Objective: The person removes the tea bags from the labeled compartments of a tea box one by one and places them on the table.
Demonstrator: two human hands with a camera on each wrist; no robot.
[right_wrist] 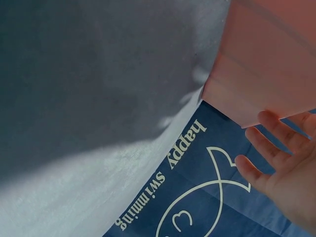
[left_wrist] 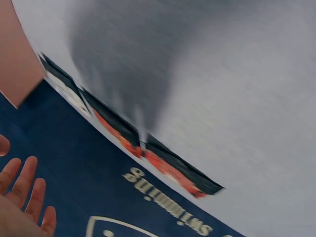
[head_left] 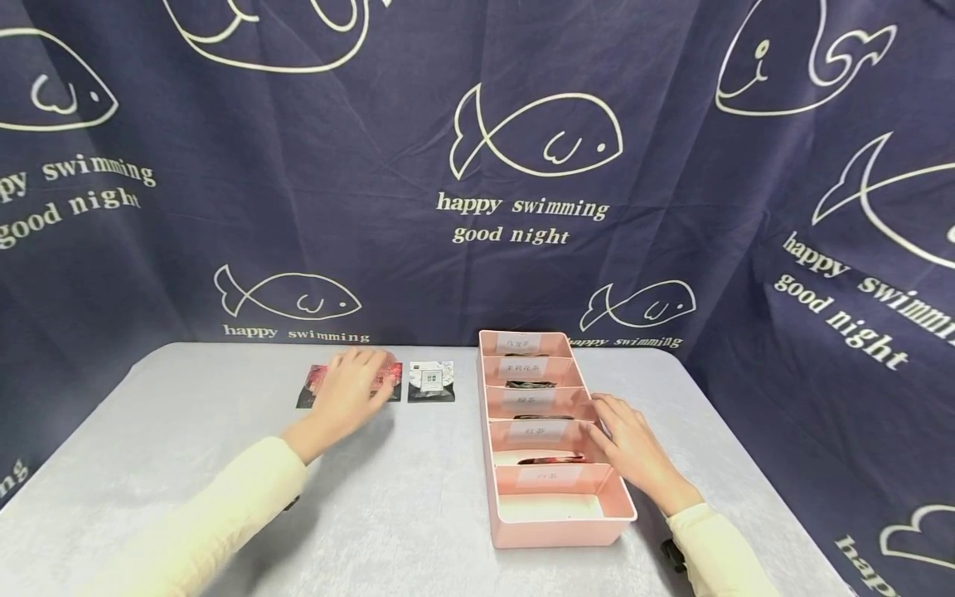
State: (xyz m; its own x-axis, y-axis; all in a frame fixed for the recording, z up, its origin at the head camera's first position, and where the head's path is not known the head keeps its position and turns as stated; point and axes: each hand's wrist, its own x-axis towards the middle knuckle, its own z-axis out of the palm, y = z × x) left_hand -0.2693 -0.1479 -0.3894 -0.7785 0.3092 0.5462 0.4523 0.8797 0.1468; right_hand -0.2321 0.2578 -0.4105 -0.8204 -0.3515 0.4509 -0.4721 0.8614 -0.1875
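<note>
My left hand (head_left: 345,394) hovers over two red-and-black sachets (head_left: 395,390) lying side by side at the back of the table, partly covering them. Its fingers are loosely extended in the left wrist view, with nothing held. Just right of them lies a white-and-black sachet (head_left: 431,383). A long pink divided box (head_left: 559,533) stands to the right, its compartments marked with white labels. My right hand (head_left: 630,439) rests against the box's right rim, fingers relaxed along the outer wall. A red sachet (head_left: 552,459) stands in the second compartment from the front.
Dark sachets (head_left: 530,385) show in compartments farther back in the box. Pale grey cloth covers the table (head_left: 418,497). A navy curtain (head_left: 403,274) printed with fish hangs right behind the table's back edge and along its sides.
</note>
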